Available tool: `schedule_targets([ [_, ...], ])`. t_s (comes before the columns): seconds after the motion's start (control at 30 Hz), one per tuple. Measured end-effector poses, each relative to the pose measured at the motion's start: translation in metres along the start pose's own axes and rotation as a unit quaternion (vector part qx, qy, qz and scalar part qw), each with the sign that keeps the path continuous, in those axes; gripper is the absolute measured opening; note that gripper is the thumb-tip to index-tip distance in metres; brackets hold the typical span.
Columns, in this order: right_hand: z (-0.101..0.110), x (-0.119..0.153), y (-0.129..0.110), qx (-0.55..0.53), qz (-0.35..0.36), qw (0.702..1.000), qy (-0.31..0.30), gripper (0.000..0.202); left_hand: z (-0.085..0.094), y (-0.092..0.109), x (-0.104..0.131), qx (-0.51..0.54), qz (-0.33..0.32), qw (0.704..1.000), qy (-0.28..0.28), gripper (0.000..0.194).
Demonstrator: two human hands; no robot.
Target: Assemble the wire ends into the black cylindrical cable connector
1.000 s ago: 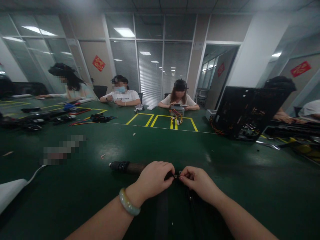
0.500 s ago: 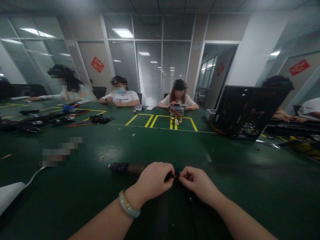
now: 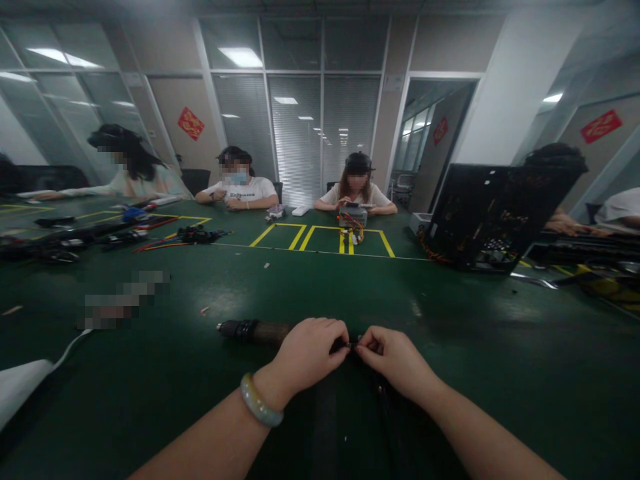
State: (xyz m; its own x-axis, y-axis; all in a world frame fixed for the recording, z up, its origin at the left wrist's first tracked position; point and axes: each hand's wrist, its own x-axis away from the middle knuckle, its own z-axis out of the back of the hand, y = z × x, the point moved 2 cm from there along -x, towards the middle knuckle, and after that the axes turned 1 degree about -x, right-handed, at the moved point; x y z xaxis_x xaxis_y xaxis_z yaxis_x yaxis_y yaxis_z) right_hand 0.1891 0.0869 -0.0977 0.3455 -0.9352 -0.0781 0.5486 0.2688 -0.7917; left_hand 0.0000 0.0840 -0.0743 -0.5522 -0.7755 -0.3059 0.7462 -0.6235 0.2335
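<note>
Head view: small dark piece (image 3: 351,345), shape unclear, directly between left hand (image 3: 311,353) and right hand (image 3: 396,360), both pinching it, neither nearer; long axis too small to tell.

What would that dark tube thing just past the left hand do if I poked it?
The dark tube might roll, since the part showing looks round. It may curve as it goes, because one end narrows to a tip. It would probably stay stiff: what shows lies straight.
</note>
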Motion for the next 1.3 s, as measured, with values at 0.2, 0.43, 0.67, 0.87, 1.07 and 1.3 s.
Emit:
schedule_targets([
  [0.2,-0.0002,-0.0006,0.0003,-0.011,0.001,1.000,-0.012,0.010,-0.0002,0.0016,-0.0001,0.008,-0.015,1.000,-0.001,0.009],
  [0.43,0.0008,-0.0005,0.0010,-0.013,-0.003,1.000,-0.019,0.008,0.0008,0.0008,0.0001,0.020,-0.018,1.000,0.001,0.011],
  [0.67,0.0013,0.0005,-0.0013,-0.010,-0.002,1.000,-0.009,0.008,-0.0004,0.0011,-0.0001,0.015,-0.015,1.000,-0.001,0.010],
  [0.87,0.0034,0.0005,0.0000,-0.012,0.004,1.000,-0.017,0.008,-0.0017,-0.0006,0.0001,0.020,-0.014,1.000,0.003,0.012],
  [1.07,0.0023,0.0010,0.0016,-0.016,0.003,1.000,-0.008,0.007,-0.0010,-0.0003,-0.0002,0.034,-0.011,0.999,0.001,0.012],
  [1.3,0.0021,0.0012,0.0005,-0.019,-0.003,1.000,-0.004,0.006,-0.0021,-0.0020,-0.0016,0.035,-0.011,0.999,-0.004,0.012],
])
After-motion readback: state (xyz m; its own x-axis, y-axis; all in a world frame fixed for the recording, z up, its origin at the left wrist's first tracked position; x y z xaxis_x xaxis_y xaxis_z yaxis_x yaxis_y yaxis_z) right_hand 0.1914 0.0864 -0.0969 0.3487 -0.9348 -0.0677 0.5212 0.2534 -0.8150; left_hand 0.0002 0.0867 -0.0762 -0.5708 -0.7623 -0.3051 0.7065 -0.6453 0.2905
